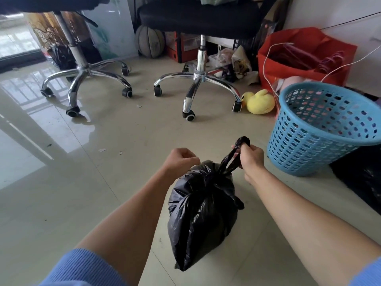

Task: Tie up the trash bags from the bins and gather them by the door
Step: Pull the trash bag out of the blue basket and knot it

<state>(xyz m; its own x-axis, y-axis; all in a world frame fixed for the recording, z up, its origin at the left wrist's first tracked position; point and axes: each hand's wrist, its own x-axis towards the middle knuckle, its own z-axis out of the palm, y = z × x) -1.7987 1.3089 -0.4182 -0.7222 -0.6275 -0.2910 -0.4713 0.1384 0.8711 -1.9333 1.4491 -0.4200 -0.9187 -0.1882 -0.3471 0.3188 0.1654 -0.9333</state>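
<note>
Read no words, labels, brands or numbers anywhere. Made out no lettering on the red boxes under the chair: too blurred and small to tell.

1. Daylight enters from the glass door at upper left, blown out nearly white.
2. The glossy floor tiles mirror it as bright glare patches on the left.
3. Chair bases cast soft, faint shadows; their chrome glints.
4. Wide-angle distortion bends the edges; the blue basket leans, its rim slightly smeared.
</note>
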